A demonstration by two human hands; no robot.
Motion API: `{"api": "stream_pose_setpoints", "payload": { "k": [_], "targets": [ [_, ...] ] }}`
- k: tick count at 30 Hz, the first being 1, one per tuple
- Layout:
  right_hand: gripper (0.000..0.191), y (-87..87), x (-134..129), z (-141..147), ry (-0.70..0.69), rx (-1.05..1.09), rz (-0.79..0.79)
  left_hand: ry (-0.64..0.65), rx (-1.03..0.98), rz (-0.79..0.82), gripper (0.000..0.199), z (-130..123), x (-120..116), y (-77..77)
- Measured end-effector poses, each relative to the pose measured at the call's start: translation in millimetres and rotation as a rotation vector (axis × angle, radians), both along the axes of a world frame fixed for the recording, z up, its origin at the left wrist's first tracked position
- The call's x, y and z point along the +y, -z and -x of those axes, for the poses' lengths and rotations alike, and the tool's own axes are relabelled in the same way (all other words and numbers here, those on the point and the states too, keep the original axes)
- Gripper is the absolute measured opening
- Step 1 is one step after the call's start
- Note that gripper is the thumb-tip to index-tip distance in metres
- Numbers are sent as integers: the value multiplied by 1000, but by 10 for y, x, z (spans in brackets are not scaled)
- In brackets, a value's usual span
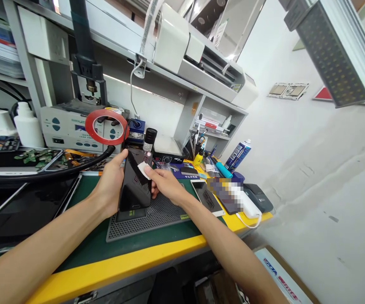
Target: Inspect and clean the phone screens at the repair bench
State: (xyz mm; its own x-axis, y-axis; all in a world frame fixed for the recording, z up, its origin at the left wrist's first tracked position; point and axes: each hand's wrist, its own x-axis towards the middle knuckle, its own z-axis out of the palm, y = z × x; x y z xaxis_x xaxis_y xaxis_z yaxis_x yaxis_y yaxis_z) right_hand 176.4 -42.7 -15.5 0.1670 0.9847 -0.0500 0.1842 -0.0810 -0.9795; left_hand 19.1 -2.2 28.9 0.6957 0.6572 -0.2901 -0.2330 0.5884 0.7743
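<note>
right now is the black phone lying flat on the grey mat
No, the left hand holds the black phone up, while the right hand presses a white wipe on it.

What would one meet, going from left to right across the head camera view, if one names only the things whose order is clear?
White plastic bottle, red tape roll, black touchscreen device, right hand, white-framed touchscreen device, blue spray can.

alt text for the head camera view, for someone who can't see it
A left hand holds a black phone above a perforated mat while the right hand presses a white wipe to its screen.
</note>
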Motion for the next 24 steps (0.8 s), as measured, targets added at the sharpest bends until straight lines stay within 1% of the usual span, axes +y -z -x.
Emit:
{"api": "stream_pose_setpoints", "payload": {
  "k": [6, 13, 18, 24],
  "targets": [
    [58, -23, -28, -18, -40, -46, 12, -59, 94, -12, 52, -7, 6, 6],
    [59, -59, -80, -3, -79, -126, -17, -36, 65, -32, 56, -5, 22, 27],
    [60, -45, -95, -10, -134, -137, -36, -60, 86, -59, 61, -3, 4, 22],
    [62, -70, -128, 5, -180, -132, -22, -56, 71, -41, 59, -15, 1, 25]
  ]
}}
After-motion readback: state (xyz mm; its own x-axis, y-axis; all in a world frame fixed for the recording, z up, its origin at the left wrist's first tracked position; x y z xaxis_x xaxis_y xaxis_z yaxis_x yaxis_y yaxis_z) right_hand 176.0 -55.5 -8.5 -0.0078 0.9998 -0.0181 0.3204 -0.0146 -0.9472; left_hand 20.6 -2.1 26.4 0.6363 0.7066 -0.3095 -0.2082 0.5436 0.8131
